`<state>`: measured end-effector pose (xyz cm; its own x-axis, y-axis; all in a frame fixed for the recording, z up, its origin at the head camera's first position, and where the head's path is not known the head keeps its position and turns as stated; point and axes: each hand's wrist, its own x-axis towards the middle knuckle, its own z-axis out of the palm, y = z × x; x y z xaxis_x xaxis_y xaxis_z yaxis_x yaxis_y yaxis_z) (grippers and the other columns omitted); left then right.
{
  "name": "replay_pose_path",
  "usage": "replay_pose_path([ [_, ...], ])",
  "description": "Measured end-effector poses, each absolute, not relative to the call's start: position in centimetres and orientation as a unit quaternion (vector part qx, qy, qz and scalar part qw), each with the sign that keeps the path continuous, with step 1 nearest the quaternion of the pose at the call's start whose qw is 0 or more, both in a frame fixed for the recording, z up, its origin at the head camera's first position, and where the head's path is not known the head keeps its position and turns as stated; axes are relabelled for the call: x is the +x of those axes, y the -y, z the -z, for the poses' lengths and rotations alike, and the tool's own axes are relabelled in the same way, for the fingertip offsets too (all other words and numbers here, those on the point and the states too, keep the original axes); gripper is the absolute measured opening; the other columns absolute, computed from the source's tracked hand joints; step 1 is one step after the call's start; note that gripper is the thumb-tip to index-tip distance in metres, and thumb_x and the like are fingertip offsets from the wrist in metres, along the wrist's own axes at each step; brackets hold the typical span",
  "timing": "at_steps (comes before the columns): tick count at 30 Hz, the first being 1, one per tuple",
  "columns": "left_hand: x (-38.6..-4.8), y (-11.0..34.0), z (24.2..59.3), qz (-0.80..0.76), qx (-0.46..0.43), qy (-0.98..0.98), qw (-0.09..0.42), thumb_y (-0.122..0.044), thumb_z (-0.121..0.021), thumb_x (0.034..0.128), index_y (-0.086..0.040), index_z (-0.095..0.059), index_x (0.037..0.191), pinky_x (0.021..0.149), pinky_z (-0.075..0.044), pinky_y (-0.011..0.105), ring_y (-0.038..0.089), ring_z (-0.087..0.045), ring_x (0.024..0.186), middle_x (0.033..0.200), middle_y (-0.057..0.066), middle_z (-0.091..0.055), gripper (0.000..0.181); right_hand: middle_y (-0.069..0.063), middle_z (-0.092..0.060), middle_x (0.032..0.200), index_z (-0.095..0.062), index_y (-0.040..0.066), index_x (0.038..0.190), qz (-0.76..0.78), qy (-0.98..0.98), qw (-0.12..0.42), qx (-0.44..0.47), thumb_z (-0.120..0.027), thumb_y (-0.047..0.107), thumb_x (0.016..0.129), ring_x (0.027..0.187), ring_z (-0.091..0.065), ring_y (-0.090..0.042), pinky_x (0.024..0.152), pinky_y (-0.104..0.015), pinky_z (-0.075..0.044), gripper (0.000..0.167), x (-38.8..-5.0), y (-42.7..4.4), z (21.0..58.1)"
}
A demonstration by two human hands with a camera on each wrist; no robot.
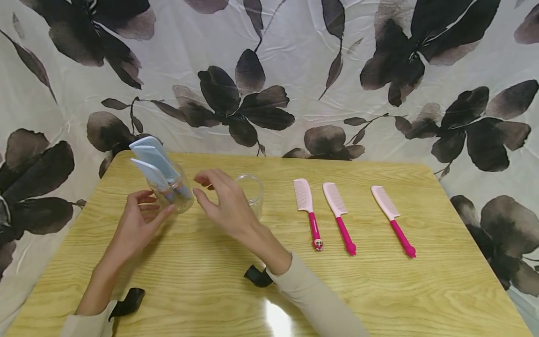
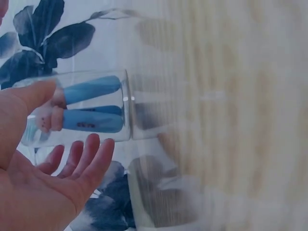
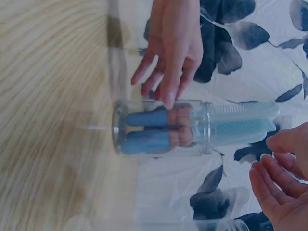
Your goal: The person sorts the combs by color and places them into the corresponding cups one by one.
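Toward the table's left back stands a clear glass jar, upright. Several light blue combs lean in it, teeth up and blue handles down. Beside the jar's near left side is my left hand, its thumb and relaxed fingers about the wall; whether every fingertip touches is unclear. My right hand hovers just right of the jar, fingers loosely bent, holding nothing. Behind it, partly hidden, stands a second clear jar.
Three pink combs lie apart on the right of the wooden table: a left comb, a middle comb and a right comb. Behind the table hangs a flowered cloth.
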<state>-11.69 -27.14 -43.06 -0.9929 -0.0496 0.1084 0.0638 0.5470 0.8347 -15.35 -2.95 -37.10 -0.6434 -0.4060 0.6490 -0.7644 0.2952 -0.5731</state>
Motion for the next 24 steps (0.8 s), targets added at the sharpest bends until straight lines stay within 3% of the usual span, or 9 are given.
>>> replay_pose_path([
  [7,-10.4,26.3,42.9,0.472,0.010,0.879,0.067,-0.028,-0.065,0.1023,0.012,-0.028,0.141,0.079,-0.041,0.001,0.047,-0.055,0.117,0.133,0.032,-0.046,0.067,-0.012,-0.070,0.109,-0.066,-0.002,0.111,-0.469,0.773,0.208,0.372,-0.069,0.004,0.097,0.096,-0.066,-0.022,0.088,-0.024,-0.055,0.015,-14.9,1.5,37.1],
  [14,-9.6,24.7,42.7,0.481,-0.022,0.874,0.063,-0.021,-0.066,0.1022,0.011,-0.030,0.142,0.082,-0.042,0.002,0.039,-0.055,0.115,0.135,0.028,-0.046,0.063,-0.012,-0.070,0.106,-0.066,-0.002,0.109,-0.477,0.767,0.222,0.369,-0.069,0.002,0.097,0.093,-0.066,-0.021,0.084,-0.019,-0.054,0.014,-14.5,-0.1,37.4],
  [18,-9.5,23.5,42.7,0.478,-0.043,0.874,0.067,-0.016,-0.068,0.1013,0.011,-0.033,0.141,0.084,-0.043,0.003,0.032,-0.055,0.112,0.134,0.025,-0.048,0.060,-0.010,-0.070,0.102,-0.067,-0.001,0.106,-0.478,0.765,0.234,0.363,-0.069,0.001,0.096,0.090,-0.065,-0.020,0.078,-0.022,-0.055,0.011,-14.4,-1.0,37.6],
  [24,-9.6,21.9,42.7,0.488,-0.064,0.868,0.066,-0.012,-0.069,0.1000,0.010,-0.035,0.143,0.085,-0.044,0.004,0.036,-0.057,0.111,0.131,0.025,-0.050,0.060,-0.008,-0.068,0.102,-0.065,0.000,0.108,-0.471,0.770,0.236,0.361,-0.070,0.003,0.096,0.091,-0.064,-0.019,0.078,-0.024,-0.057,0.013,-14.0,-2.6,38.1],
])
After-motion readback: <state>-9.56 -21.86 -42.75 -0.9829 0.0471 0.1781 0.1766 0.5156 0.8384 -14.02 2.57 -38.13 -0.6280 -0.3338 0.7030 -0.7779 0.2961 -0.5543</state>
